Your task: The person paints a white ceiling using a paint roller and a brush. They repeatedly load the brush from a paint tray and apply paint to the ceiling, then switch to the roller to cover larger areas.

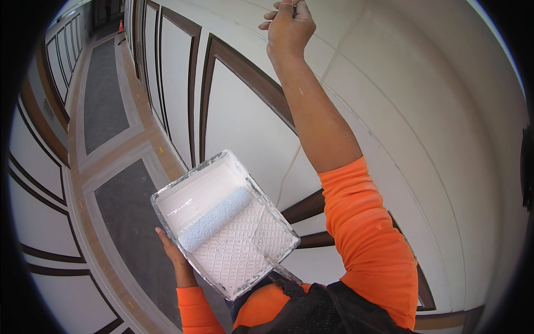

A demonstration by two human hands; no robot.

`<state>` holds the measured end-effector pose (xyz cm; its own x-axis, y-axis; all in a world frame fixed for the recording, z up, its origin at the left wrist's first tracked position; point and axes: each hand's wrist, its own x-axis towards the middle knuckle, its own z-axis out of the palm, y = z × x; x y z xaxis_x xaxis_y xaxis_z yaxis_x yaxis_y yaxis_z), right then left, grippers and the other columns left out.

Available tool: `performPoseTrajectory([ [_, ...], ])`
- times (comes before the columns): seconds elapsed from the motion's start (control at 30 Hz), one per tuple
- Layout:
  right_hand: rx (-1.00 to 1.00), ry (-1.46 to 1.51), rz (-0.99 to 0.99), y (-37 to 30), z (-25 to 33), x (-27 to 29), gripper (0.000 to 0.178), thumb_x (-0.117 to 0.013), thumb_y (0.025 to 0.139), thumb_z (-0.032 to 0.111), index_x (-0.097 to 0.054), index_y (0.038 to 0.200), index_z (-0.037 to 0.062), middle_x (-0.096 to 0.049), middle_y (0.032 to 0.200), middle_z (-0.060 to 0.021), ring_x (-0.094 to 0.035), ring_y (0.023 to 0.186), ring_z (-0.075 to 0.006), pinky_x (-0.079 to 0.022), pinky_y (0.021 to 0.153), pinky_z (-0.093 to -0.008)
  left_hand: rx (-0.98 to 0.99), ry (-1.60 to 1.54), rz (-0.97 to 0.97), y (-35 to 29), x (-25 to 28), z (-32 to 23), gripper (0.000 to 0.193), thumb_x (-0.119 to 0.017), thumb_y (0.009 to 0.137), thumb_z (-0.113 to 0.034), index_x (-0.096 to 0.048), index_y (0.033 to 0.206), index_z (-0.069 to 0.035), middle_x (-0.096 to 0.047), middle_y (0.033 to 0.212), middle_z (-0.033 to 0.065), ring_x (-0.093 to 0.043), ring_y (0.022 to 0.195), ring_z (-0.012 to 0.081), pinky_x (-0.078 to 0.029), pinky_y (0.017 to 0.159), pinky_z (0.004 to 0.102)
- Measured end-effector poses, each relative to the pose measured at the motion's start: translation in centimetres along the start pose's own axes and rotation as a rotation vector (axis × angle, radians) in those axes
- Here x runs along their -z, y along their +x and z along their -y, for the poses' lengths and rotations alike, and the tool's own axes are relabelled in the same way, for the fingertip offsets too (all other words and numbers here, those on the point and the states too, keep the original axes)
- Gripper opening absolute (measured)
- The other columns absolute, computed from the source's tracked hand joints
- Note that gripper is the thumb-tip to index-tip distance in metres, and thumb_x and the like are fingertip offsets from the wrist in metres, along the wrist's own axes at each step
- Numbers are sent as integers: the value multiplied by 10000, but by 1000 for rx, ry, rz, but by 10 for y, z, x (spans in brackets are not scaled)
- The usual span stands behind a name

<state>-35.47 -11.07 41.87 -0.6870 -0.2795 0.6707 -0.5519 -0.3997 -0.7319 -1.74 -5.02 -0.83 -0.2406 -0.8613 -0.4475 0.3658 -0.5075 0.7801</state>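
Observation:
A white-coated paint tray (267, 232) is held up in front of my body, tilted in the view. My left hand (171, 250) grips it at its left side, with most of the fingers hidden behind the tray. A paint roller (216, 218) with a fluffy pale-blue sleeve lies across the tray, beside wet white paint and the ribbed slope. Its handle (285, 269) sticks out over the lower right corner. High up by the wall, my right hand (290, 28) is closed with fingers curled, partly cut off by the upper edge; a small dark thing between the fingers is too unclear to name.
A pale wall (400, 100) with thin seam lines fills the right side. Dark brown trim (245, 72) frames white wall panels. To the left, a corridor floor has dark grey inlays (125, 209) and tan borders; an orange cone (120, 25) stands far off.

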Motion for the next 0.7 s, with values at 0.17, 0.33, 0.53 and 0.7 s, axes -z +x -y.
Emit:
performPoseTrajectory([
  [0.17, -111, 142, -82, 10, -11, 4, 324, -449, 1068, 179, -556, 1257, -62, -601, 961, -119, -573, 710, -121, -518, 552, -257, -14, -14, -3, -9, -10, -8, 871, -318, 1009, -672, -525, 1364, 95, -602, 1324, 197, -592, 1184, 272, -445, 1023, 326],
  [0.33, -119, 212, -177, 31, -4, 9, 306, -434, 1063, 150, -544, 1245, -70, -583, 952, -114, -560, 691, -129, -519, 548, -265, -31, -15, 47, -7, -7, -5, 873, -307, 1011, -671, -546, 1340, 101, -620, 1291, 206, -612, 1153, 270, -464, 1001, 328],
  [0.53, 58, 98, -68, 17, 2, -6, 326, -445, 1057, 127, -528, 1321, -45, -578, 1002, -114, -565, 720, -132, -525, 568, -272, 50, -18, 86, 5, 5, 0, 828, -332, 1021, -646, -443, 1440, 59, -520, 1425, 175, -528, 1260, 275, -396, 1078, 337],
  [0.7, 83, 92, -21, -10, -35, -11, 299, -507, 1036, 185, -562, 1219, -45, -591, 981, -118, -583, 671, -162, -508, 517, -315, 40, -11, 59, -1, -2, -5, 833, -331, 1020, -648, -454, 1435, 63, -532, 1415, 173, -537, 1254, 280, -400, 1073, 337],
])
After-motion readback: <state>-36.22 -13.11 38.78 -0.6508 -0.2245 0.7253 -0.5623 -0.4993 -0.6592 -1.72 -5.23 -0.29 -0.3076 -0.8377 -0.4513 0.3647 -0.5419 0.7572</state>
